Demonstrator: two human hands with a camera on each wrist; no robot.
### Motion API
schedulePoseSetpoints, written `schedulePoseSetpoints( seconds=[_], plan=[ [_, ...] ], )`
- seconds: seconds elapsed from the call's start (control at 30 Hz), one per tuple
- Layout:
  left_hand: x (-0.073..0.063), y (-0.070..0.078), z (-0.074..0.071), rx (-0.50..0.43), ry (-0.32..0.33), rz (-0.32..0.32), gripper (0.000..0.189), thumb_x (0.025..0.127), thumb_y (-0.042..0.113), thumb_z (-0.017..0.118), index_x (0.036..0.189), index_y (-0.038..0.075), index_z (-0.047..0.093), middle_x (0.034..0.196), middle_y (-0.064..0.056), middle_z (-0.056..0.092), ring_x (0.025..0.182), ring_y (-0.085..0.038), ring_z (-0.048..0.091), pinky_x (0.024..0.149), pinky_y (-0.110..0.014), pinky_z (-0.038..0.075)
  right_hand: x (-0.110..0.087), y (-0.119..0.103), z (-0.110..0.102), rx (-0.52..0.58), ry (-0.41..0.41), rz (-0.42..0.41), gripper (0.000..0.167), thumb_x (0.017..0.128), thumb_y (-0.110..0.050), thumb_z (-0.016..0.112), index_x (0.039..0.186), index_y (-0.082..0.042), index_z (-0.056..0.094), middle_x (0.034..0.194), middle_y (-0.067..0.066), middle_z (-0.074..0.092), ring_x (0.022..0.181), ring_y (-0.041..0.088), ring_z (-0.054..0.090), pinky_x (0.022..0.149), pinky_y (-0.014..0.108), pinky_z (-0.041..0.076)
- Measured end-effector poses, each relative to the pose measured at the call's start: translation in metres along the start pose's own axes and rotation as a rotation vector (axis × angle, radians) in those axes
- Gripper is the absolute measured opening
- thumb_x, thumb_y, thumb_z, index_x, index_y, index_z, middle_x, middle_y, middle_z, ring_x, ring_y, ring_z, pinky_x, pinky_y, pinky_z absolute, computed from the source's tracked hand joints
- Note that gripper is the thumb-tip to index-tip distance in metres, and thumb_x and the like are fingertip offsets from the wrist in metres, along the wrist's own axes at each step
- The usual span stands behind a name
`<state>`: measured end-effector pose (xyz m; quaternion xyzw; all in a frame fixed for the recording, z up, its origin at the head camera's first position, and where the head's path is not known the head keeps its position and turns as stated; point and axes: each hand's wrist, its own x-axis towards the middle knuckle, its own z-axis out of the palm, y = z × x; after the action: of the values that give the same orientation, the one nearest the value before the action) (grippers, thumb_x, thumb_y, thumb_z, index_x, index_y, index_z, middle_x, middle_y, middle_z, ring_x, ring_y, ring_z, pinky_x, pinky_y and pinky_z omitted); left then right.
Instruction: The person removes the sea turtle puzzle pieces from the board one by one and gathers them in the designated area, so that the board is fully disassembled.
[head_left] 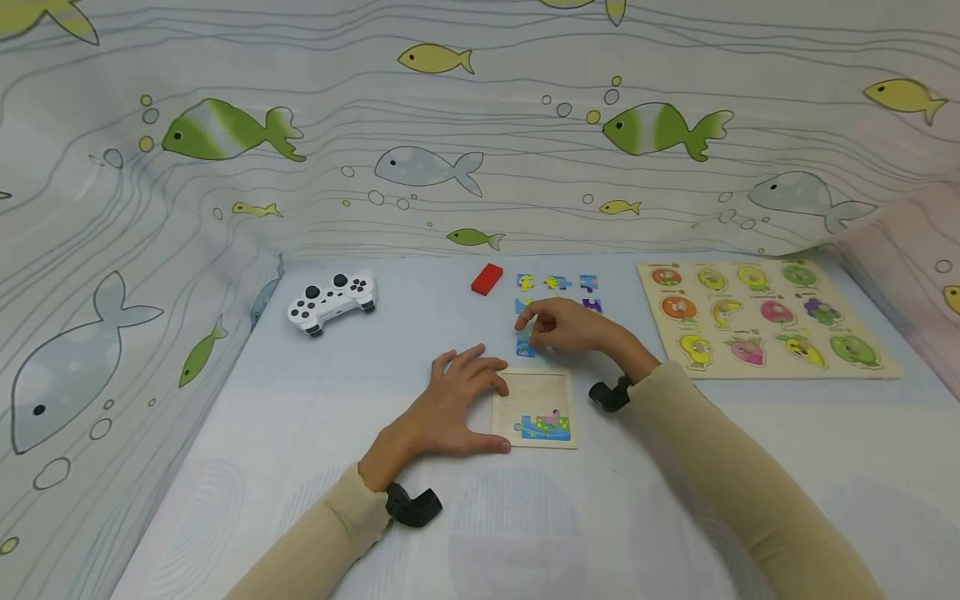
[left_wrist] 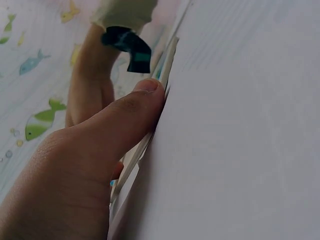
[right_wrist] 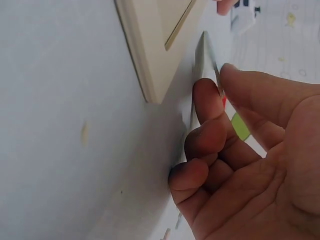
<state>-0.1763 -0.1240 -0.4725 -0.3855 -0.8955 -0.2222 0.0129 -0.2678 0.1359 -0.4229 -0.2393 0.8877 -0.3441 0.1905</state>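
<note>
My left hand (head_left: 457, 404) holds the left side of a square wooden puzzle tray (head_left: 573, 392), thumb at the lower corner and fingers near the upper one. In the left wrist view the thumb (left_wrist: 122, 112) presses along the tray's edge. Joined blue, green and pink pieces (head_left: 546, 427) lie in the tray's lower part. Beyond the tray, my right hand (head_left: 566, 325) is over the loose pieces. Its thumb and forefinger pinch a thin puzzle piece (right_wrist: 206, 55), tilted and seen nearly edge-on in the right wrist view. The hand partly hides the loose pieces beneath it.
Loose puzzle pieces (head_left: 557, 282) lie in rows behind the right hand. A red block (head_left: 487, 279) sits to their left, and a white game controller (head_left: 332, 302) farther left. On the right lies a wooden fruit puzzle board (head_left: 660, 321). A fish-patterned cloth (head_left: 525, 225) rises behind.
</note>
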Motion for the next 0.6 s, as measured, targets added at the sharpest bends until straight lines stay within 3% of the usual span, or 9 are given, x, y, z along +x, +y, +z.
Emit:
schedulePoseSetpoints(
  seconds=[0.3,0.6],
  plan=[
    [0.0005,0.0008,-0.0007,0.011,0.003,0.008,0.060,0.074,0.071,0.075,0.115,0.030,0.059,0.153,0.004,0.049,0.154,-0.034,0.027,0.118,-0.063,0.013,-0.0006,-0.0046,0.0010,-0.073,0.003,-0.007,0.031,0.090,-0.029,0.078,0.114,-0.010,0.071,0.085,0.003,0.065,0.078,0.016,0.055,0.071,0.027,0.045],
    [0.0004,0.0003,-0.0002,0.022,0.001,0.003,0.061,0.074,0.071,0.075,0.115,0.030,0.059,0.153,0.003,0.049,0.154,-0.035,0.027,0.117,-0.064,0.013,-0.0010,-0.0098,0.0051,-0.158,0.009,-0.015,0.032,0.085,-0.025,0.083,0.113,-0.012,0.072,0.088,0.003,0.065,0.083,0.018,0.057,0.072,0.027,0.047]
  ],
)
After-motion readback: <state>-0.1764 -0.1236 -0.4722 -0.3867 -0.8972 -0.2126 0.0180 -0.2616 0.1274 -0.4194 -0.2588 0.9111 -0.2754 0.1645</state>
